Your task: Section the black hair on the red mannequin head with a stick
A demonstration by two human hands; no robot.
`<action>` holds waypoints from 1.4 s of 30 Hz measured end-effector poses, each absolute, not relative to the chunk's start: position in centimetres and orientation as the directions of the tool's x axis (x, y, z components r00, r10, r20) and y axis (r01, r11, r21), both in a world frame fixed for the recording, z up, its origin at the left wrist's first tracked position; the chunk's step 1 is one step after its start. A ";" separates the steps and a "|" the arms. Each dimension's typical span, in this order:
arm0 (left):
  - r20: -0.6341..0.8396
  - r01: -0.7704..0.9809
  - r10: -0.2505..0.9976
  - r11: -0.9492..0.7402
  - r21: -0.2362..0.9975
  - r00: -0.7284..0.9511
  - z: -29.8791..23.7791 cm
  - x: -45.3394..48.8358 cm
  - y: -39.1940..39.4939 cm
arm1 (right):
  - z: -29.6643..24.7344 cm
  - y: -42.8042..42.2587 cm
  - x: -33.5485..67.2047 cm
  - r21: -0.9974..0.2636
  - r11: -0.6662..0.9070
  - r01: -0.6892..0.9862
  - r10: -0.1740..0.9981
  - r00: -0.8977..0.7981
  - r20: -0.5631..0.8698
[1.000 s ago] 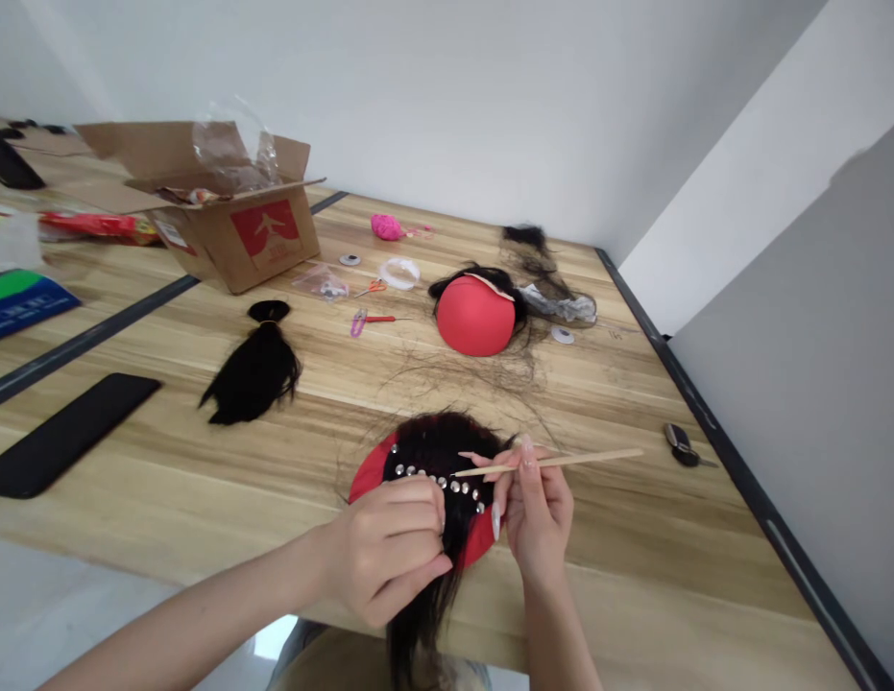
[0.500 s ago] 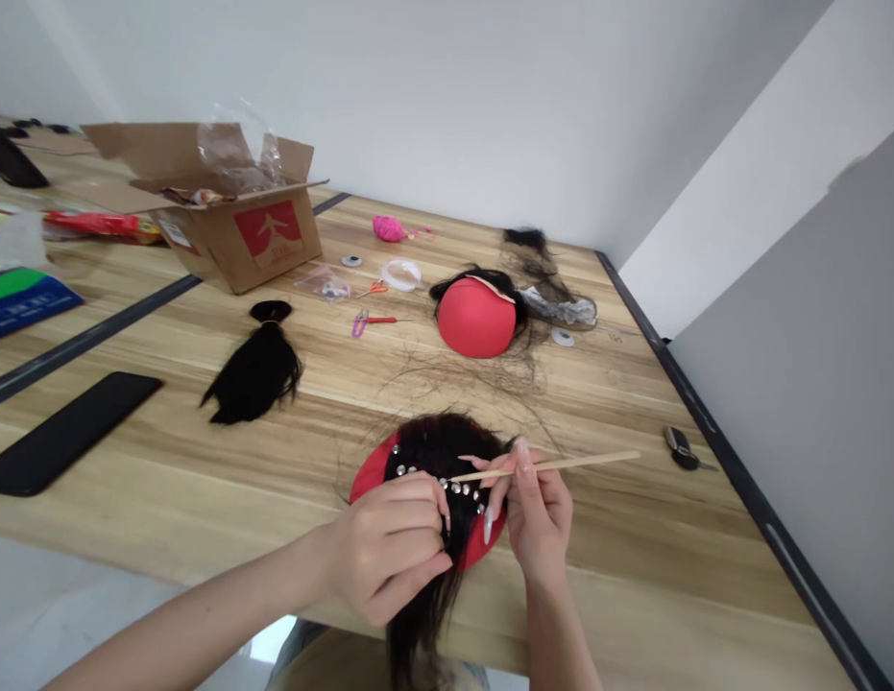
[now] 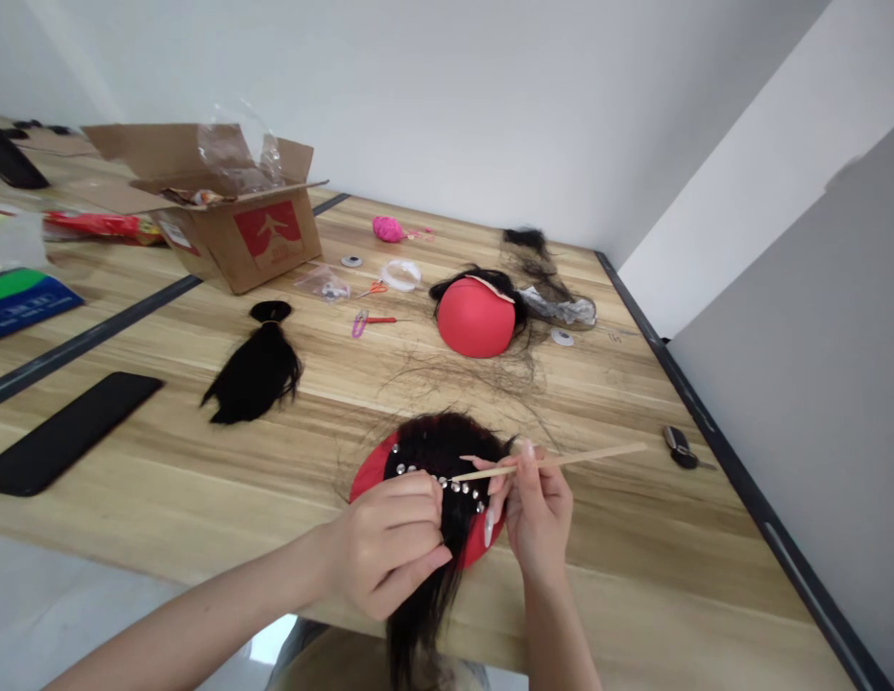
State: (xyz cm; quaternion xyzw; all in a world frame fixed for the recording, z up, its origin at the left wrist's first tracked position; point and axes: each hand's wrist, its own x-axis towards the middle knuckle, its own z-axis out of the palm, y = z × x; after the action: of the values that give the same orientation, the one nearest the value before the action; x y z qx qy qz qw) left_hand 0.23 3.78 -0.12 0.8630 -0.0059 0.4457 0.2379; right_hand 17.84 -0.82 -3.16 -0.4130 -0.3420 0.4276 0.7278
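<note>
The right hand (image 3: 539,509) pinches a slender wooden stick (image 3: 587,458), tip at silver studs (image 3: 456,487) across black hair (image 3: 439,441) on the red dome (image 3: 370,466) near the table (image 3: 655,585) edge; the curled left hand's (image 3: 393,542) grip cannot be determined.

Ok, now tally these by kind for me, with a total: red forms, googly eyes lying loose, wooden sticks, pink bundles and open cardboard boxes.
Red forms: 2
Loose googly eyes: 2
Wooden stick: 1
Pink bundle: 1
Open cardboard box: 1
Total: 7
</note>
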 end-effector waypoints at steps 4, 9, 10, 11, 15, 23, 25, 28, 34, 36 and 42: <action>0.774 -0.228 0.209 -0.881 0.414 0.598 0.0 0.3 3.8 | -3.1 -0.6 17.9 -0.887 0.287 -0.361 0.902 0.415 0.123; 0.768 -0.225 0.218 -0.877 0.425 0.603 0.0 0.2 3.8 | -3.1 -0.6 17.9 -0.898 0.271 -0.347 0.888 0.450 0.094; 0.765 -0.222 0.222 -0.875 0.430 0.605 0.1 0.2 3.8 | -3.1 -0.6 17.9 -0.899 0.272 -0.342 0.884 0.458 0.093; 0.762 -0.218 0.228 -0.874 0.434 0.606 0.1 0.2 3.8 | -3.1 -0.6 17.8 -0.899 0.278 -0.339 0.880 0.466 0.097; 0.756 -0.187 0.260 -0.873 0.449 0.601 0.5 0.2 3.6 | -2.7 -0.4 17.7 -0.877 0.339 -0.341 0.856 0.499 0.137; 0.754 -0.037 0.302 -0.917 0.396 0.584 0.7 0.6 3.0 | -2.4 0.0 17.6 -0.873 0.323 -0.365 0.836 0.543 0.083; 0.756 -0.013 0.296 -0.928 0.373 0.583 0.8 0.8 3.0 | -2.5 -0.1 17.6 -0.870 0.319 -0.376 0.836 0.544 0.071; 0.746 0.021 0.305 -0.931 0.364 0.592 0.8 0.9 3.0 | -2.7 -0.1 17.7 -0.859 0.317 -0.401 0.852 0.519 0.072; 0.728 0.048 0.326 -0.926 0.375 0.603 1.0 0.8 3.0 | -2.8 0.0 17.9 -0.824 0.326 -0.464 0.874 0.480 0.076; 0.729 0.050 0.329 -0.925 0.376 0.600 1.0 0.9 3.0 | -2.8 0.0 18.0 -0.827 0.333 -0.453 0.866 0.495 0.077; 0.728 0.071 0.324 -0.932 0.356 0.605 1.1 1.0 2.9 | -3.2 0.3 18.1 -0.863 0.325 -0.386 0.803 0.595 0.036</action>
State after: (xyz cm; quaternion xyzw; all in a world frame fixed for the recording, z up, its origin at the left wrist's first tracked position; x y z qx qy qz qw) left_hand 0.98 2.89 1.11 0.8836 0.1117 0.4303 0.1468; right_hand 18.12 0.28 -3.21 -0.4378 -0.2380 0.3818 0.7784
